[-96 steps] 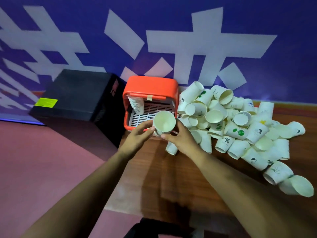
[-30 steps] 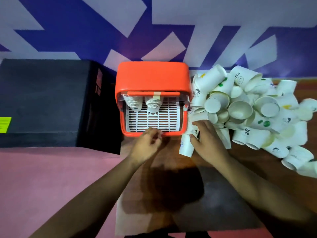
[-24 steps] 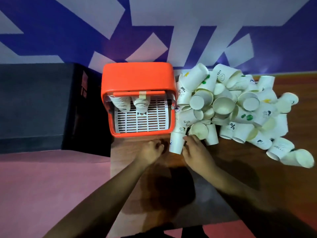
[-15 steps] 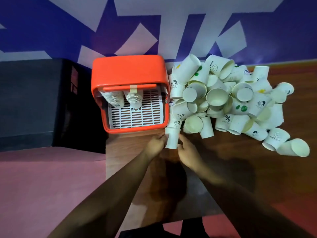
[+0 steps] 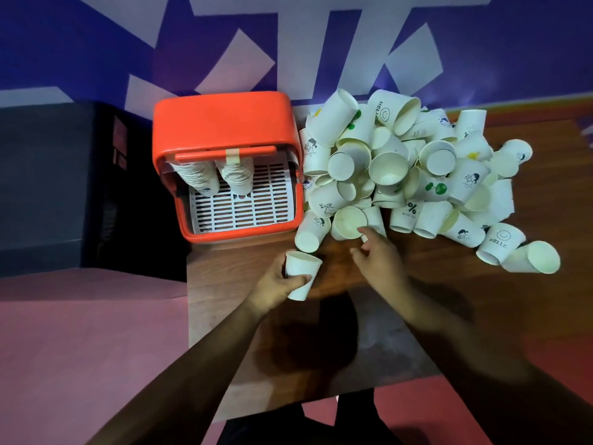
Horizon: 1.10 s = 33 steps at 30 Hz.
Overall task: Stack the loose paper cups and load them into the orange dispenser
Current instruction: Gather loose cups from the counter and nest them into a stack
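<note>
left grip (image 5: 278,284) is clasping a paper cup (image 5: 302,272); the slack, empty right grip (image 5: 379,262) is risking nudging the pile (image 5: 388,168) over.

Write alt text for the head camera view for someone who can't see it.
A person's left hand holds a paper cup while the right hand reaches toward a heap of loose cups beside an orange dispenser on a wooden table.

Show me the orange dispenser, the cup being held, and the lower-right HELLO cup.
orange dispenser (image 5: 221,123): head view, top cover.
held cup (image 5: 305,268): head view, side wall.
HELLO cup (image 5: 500,243): head view, printed side.
</note>
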Each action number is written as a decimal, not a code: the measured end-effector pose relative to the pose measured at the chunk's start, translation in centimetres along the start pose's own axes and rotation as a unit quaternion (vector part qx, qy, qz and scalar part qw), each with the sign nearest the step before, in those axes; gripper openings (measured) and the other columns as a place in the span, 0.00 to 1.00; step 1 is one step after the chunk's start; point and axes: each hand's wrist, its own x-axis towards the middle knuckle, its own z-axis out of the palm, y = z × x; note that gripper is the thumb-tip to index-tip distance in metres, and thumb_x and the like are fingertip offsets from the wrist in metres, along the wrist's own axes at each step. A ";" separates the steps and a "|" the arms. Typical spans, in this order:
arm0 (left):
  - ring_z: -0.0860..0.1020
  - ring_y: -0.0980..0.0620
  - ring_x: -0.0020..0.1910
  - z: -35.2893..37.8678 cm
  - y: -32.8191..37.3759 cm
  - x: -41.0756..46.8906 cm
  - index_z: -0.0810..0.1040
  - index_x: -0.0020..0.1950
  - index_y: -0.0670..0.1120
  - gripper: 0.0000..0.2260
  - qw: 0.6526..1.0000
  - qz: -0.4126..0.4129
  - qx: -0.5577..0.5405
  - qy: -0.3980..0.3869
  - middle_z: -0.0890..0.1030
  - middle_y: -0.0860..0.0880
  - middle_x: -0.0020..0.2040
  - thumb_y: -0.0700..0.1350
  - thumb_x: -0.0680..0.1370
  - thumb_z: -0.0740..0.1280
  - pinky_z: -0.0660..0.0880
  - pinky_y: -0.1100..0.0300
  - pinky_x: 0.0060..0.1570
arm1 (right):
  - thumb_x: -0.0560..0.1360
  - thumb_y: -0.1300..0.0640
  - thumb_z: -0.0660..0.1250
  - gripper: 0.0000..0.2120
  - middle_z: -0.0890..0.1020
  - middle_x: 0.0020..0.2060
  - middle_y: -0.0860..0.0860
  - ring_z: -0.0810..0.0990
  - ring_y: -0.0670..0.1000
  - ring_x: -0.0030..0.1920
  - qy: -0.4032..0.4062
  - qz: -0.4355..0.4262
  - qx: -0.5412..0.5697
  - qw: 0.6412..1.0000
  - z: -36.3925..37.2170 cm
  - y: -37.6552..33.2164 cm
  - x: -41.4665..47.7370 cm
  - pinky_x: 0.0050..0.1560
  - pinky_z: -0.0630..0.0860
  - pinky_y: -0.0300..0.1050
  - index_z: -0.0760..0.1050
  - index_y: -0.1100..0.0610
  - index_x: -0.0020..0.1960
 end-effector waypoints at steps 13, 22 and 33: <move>0.70 0.55 0.69 2.3 -2.1 -0.1 0.71 0.67 0.63 0.32 0.989 0.076 0.126 -0.015 0.73 0.53 0.67 0.43 0.69 0.78 0.67 0.57 0.69 | 0.72 0.56 0.75 0.05 0.78 0.47 0.49 0.79 0.44 0.46 0.002 -0.048 0.131 0.990 -3.6 0.9 -3.1 0.49 0.76 0.37 0.84 0.55 0.47; 0.68 0.50 0.70 6.0 -1.5 1.1 0.68 0.73 0.49 0.32 0.952 0.121 0.277 -0.055 0.71 0.47 0.70 0.36 0.71 0.74 0.66 0.55 0.70 | 0.70 0.47 0.70 0.10 0.71 0.70 0.54 0.74 0.47 0.66 -0.072 -0.156 0.094 0.981 -3.2 4.3 -5.1 0.65 0.70 0.39 0.84 0.53 0.39; 0.72 0.39 0.51 2.8 3.2 2.5 0.74 0.58 0.38 0.16 0.795 0.268 0.502 0.210 0.73 0.39 0.52 0.44 0.75 0.69 0.73 0.46 0.52 | 0.66 0.40 0.70 0.39 0.68 0.65 0.53 0.69 0.56 0.62 -0.149 -0.188 -0.089 0.967 -0.4 2.2 -5.2 0.62 0.68 0.54 0.65 0.53 0.73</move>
